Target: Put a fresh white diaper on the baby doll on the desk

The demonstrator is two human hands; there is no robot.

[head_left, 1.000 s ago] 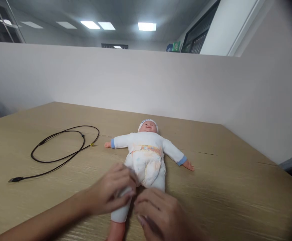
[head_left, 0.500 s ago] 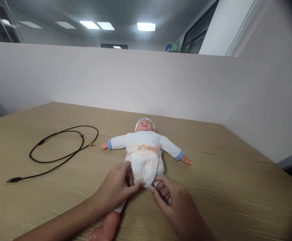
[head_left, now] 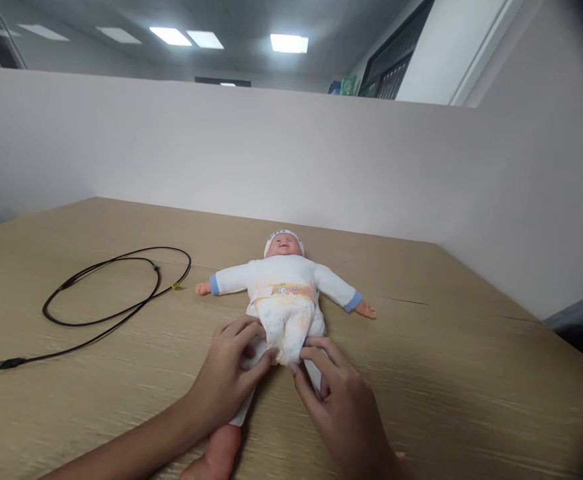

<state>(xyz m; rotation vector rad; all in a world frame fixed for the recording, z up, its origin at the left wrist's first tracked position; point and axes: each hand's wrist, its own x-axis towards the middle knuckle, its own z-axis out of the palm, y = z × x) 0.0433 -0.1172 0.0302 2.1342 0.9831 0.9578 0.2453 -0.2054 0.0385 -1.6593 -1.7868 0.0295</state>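
A baby doll (head_left: 285, 272) in a white top with blue cuffs and a printed cap lies on its back, arms spread. Around its hips is a white diaper (head_left: 287, 320) with an orange printed waistband. My left hand (head_left: 236, 367) pinches the diaper's edge at the left leg opening, thumb near the crotch. On the other side my right hand (head_left: 336, 387) grips the diaper's right leg edge between thumb and fingers. The doll's left-side foot (head_left: 219, 453) shows below my left wrist; its other leg is mostly hidden behind my right hand.
A looped black cable (head_left: 121, 313) with a plug at its near end lies to the left on the wooden table (head_left: 471, 373). A pale partition wall (head_left: 221, 147) rises behind the table, and another wall stands at the right.
Both hands stay at the leg edges with small finger shifts. The diaper's crotch looks narrower and more gathered. The view has shifted slightly, moving the doll and cable a little left.
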